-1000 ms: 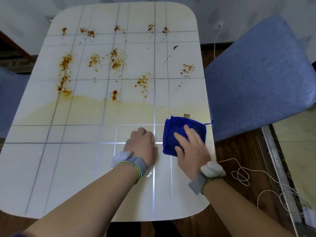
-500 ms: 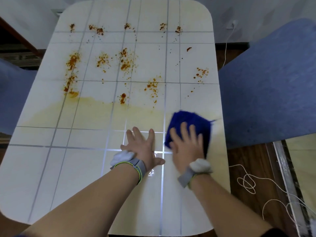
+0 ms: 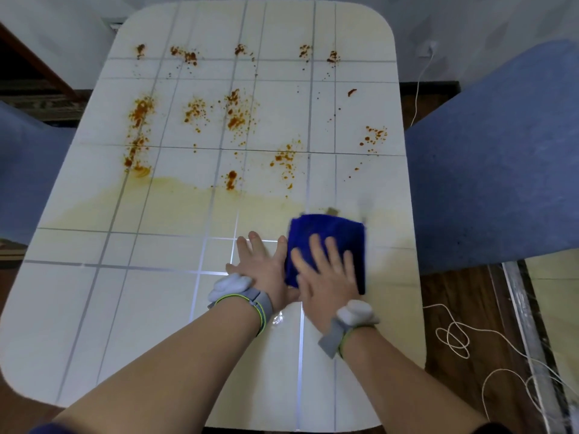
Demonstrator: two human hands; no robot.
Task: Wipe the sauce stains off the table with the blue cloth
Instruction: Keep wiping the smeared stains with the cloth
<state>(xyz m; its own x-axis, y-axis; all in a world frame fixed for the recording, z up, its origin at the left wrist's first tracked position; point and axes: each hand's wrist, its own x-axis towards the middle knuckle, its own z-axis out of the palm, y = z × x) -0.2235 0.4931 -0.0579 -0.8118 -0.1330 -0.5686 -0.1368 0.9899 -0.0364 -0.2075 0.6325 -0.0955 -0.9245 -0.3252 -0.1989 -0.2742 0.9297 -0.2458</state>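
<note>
A folded blue cloth [image 3: 329,233] lies flat on the white tiled table [image 3: 94,308], near its right edge. My right hand [image 3: 326,277] presses down on the cloth with straight, spread fingers. Just left of it, my left hand [image 3: 263,264] rests flat on the bare tabletop, fingers straight, its edge touching the cloth. Orange-brown sauce stains [image 3: 235,117] are spattered over the far half of the table. A pale yellow smear [image 3: 163,202] runs across the middle, just beyond the cloth.
A blue upholstered chair [image 3: 495,158] stands close against the table's right side. Another blue chair [image 3: 22,170] shows at the left edge. A white cord [image 3: 457,336] lies coiled on the wooden floor at the right.
My right hand has gone from lying half on the cloth to pressing flat on it, and the cloth has slid a little. My left hand has uncurled and flattened beside it.
</note>
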